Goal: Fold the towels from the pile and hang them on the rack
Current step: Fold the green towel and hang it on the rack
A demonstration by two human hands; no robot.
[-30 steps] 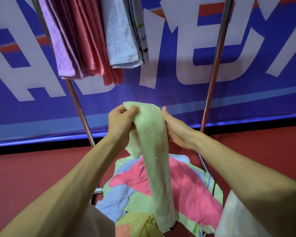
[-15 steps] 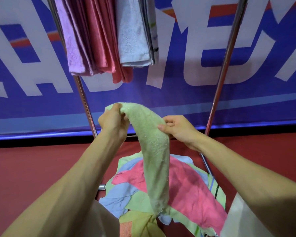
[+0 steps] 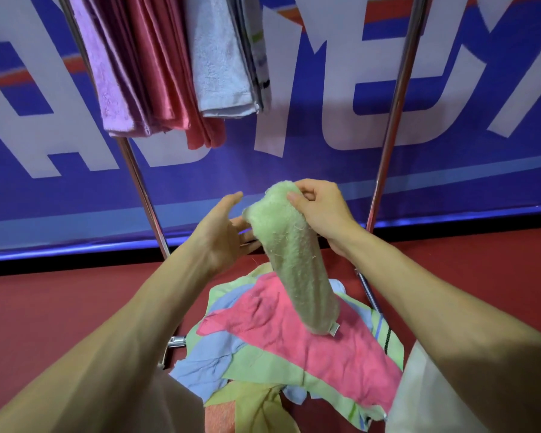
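Right hand [image 3: 322, 214] pinches the top bend of the green towel [image 3: 294, 270], thumb and fingers clamped on it. Left hand [image 3: 222, 232] is open with fingers straight, at the towel's 9 o'clock; can't tell if the fingertips touch it.

The towel hangs doubled, long axis running 11 to 5 o'clock, tagged end dangling just over the pile [image 3: 310, 348] at 6 o'clock.

Hung towels [image 3: 156, 73] sit on the rack [image 3: 394, 114] at 11 o'clock from the hands, well above. Right hand has sole control, so my guess is the lift goes up and left.

Versus half a second ago: left hand gripped the bend then and has let go. Right hand has shifted from the towel's side edge to the top.
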